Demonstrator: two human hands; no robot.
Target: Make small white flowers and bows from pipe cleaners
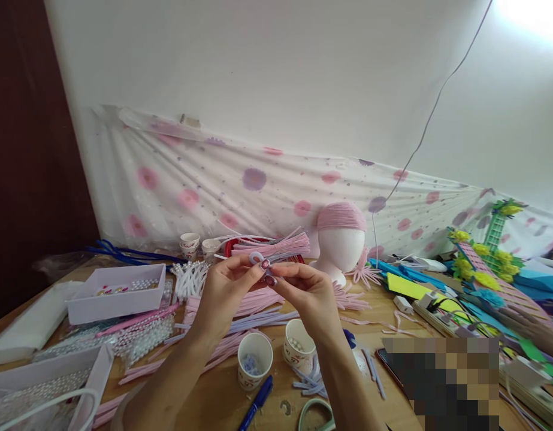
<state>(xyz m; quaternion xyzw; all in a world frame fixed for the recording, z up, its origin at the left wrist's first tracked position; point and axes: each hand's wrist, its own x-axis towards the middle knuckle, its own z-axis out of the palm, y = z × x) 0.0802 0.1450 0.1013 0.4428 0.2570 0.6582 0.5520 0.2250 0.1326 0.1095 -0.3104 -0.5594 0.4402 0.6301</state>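
Observation:
My left hand (224,287) and my right hand (307,288) meet above the middle of the table, fingertips pinched together. Between them is a short lavender pipe cleaner (255,257), bent into a small loop that sticks up over the left fingers. The rest of it is hidden by my fingers. Below my hands stands a paper cup (249,381) with small curled lavender pieces inside. Beside it, a second paper cup (295,361) holds white beads. Cut lavender pipe cleaner pieces (311,380) lie near my right wrist.
A white foam head (341,246) wrapped in pink stands behind. Bundles of pink pipe cleaners (253,302) cover the table's middle. Bead trays (117,305) are at left. A blue pen (258,401), tape roll (308,413) and phone (390,366) lie in front; another person's hand (525,326) is at right.

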